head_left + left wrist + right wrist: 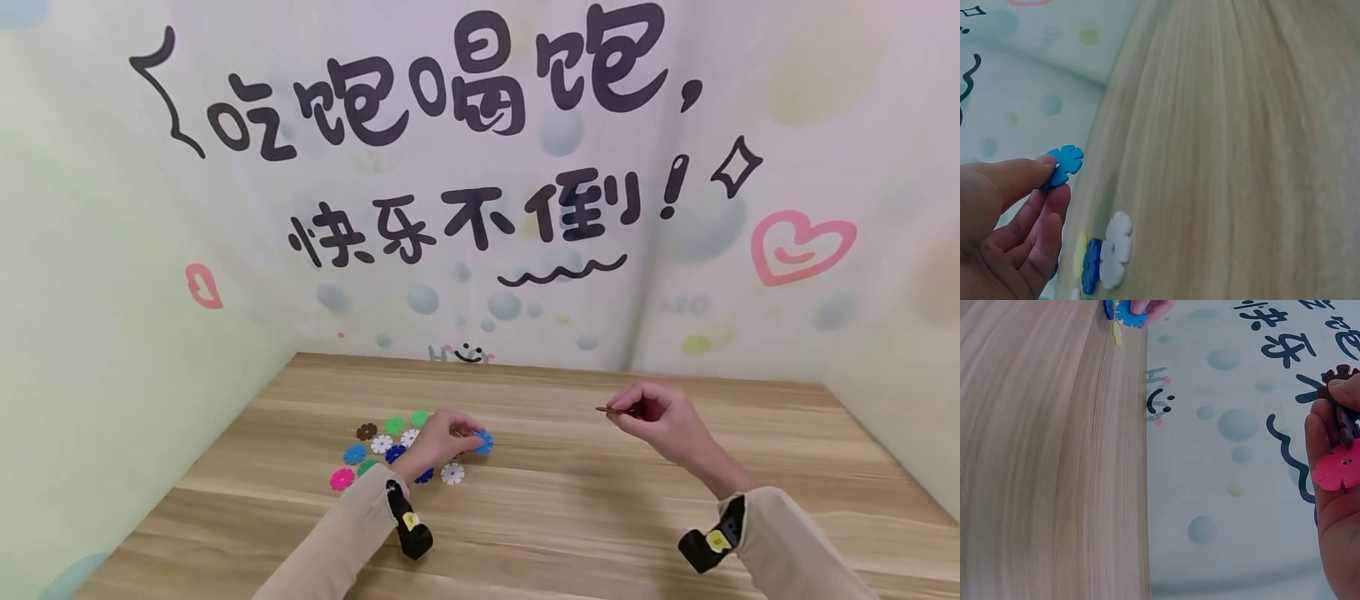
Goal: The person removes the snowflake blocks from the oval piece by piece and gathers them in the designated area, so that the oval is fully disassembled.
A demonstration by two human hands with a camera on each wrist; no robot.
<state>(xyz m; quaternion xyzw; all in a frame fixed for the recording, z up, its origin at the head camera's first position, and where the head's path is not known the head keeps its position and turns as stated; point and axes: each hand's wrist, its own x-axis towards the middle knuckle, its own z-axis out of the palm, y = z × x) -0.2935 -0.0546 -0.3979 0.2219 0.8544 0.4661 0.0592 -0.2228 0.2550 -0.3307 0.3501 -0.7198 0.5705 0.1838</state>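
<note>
My left hand (438,440) pinches a light blue notched plastic disc (1069,162) between thumb and fingers, above the right edge of a group of loose discs. In the left wrist view, a white disc (1116,250), a dark blue disc (1091,267) and a yellow disc (1080,255) lie below that hand. Raised over the table on the other side, my right hand (663,421) grips joined notched discs. The right wrist view shows dark brown discs (1333,376) by the thumb and a pink disc (1336,470) against the palm; the frame edge cuts them off.
Several discs lie on the wooden table (540,533) around my left forearm, among them a pink disc (342,479), a brown disc (366,432) and a white disc (452,474). Behind the table hangs a printed wall cloth (525,325); pale walls flank both sides.
</note>
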